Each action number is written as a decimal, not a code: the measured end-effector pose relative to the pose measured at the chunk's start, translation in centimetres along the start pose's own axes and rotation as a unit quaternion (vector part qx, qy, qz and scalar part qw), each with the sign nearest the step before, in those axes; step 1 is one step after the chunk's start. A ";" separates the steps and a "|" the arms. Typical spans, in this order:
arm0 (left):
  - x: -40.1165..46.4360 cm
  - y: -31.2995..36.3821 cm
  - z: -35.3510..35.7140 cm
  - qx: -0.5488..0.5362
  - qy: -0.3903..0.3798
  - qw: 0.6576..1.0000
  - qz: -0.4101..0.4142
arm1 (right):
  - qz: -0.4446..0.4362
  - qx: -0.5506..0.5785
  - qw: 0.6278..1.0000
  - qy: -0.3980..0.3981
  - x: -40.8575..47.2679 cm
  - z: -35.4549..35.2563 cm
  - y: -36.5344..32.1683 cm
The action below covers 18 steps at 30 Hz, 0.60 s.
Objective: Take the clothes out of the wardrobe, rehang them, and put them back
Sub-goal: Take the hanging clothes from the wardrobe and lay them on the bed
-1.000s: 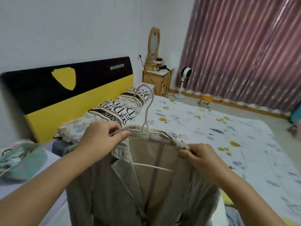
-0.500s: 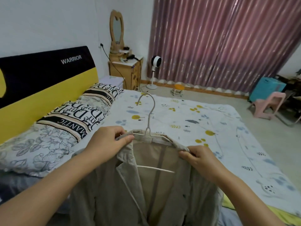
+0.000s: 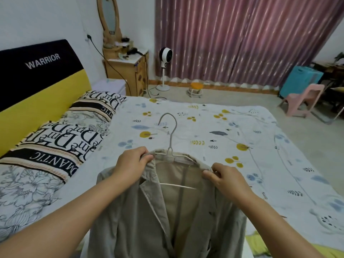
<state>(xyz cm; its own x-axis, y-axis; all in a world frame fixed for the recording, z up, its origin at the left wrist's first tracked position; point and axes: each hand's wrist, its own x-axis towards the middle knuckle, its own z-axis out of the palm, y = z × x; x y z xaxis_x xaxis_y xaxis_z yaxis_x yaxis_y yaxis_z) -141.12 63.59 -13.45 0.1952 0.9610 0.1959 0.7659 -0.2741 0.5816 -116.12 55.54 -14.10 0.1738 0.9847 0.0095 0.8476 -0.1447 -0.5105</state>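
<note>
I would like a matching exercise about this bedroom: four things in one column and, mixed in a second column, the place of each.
Things:
1. beige jacket
2. white standing fan
3. pink plastic chair
4. black-lettered pillow

Places:
A. on the floor at the far right
B. before the purple curtain
C. by the yellow headboard
D. on a grey hanger, held at the collar by the left hand and right hand

Pairs: 1-D, 2-B, 3-A, 4-C

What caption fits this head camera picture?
Both hands, left hand and right hand, hold a beige jacket on a hanger over the bed.
</note>
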 end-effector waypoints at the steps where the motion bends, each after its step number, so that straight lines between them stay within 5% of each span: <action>1: 1.3 -0.4 1.0 -0.001 -0.001 1.000 -0.010 | 0.007 0.012 1.000 -0.003 1.4 0.7 0.7; 6: 7.8 -3.1 6.9 -0.019 -0.028 0.997 -0.064 | 0.050 0.092 0.994 -0.022 9.8 4.9 4.6; 12: 12.2 -7.9 14.9 0.109 -0.056 0.986 -0.113 | 0.103 0.099 0.989 -0.046 19.2 11.3 9.5; 18: 11.2 -14.5 22.7 0.157 -0.221 0.951 -0.151 | 0.140 0.101 0.978 -0.118 24.5 19.1 13.3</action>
<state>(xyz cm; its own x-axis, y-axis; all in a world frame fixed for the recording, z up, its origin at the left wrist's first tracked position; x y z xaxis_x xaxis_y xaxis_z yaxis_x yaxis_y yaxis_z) -136.13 79.16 -37.55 0.1235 0.9344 -0.3342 0.9593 -0.0263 0.2810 -110.21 79.55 -37.10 0.2442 0.9081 -0.3403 0.6631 -0.4124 -0.6246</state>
